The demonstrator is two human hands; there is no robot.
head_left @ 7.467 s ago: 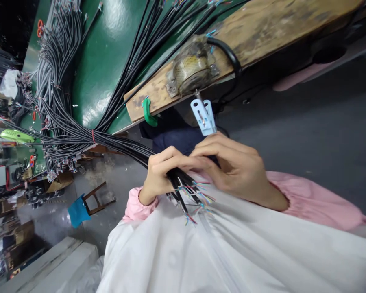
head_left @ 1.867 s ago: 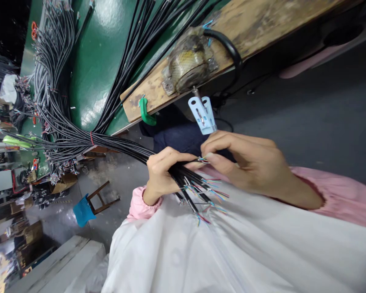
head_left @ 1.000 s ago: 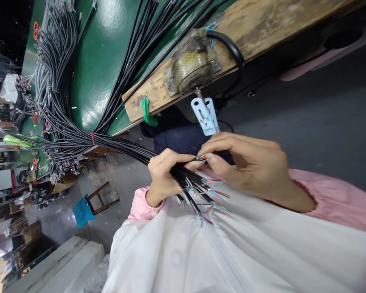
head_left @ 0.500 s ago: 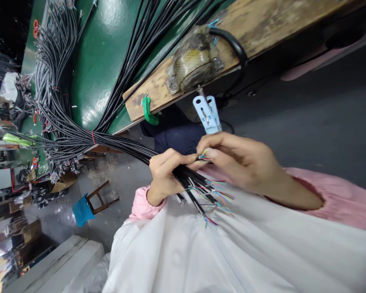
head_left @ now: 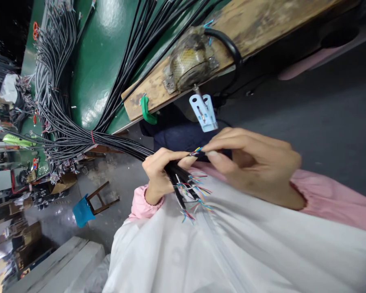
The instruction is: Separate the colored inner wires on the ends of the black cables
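Observation:
My left hand (head_left: pixel 162 173) is closed around a bundle of black cables (head_left: pixel 125 147), one of them pinched between thumb and forefinger. From that cable's end fan out thin coloured wires (head_left: pixel 197 151). My right hand (head_left: pixel 250 162) pinches the tips of these wires between thumb and fingertips. Below my left hand, the other cable ends hang loose with stripped coloured wires (head_left: pixel 198 189) over a white apron (head_left: pixel 183 252). Just above my right hand, a light blue clip (head_left: pixel 203 113) is fixed on the shaft of a small motor (head_left: pixel 189 61).
The motor sits on a wooden board (head_left: pixel 158 89) along the green table (head_left: pixel 88 81). A green clamp (head_left: pixel 147 110) grips the board's edge. Heaps of grey cables (head_left: pixel 56 53) cover the table's left part. A blue stool (head_left: pixel 84 211) stands on the floor.
My right hand has moved slightly right, and the coloured wires between the hands show more plainly. My left hand and the loose cable ends have shifted a little left.

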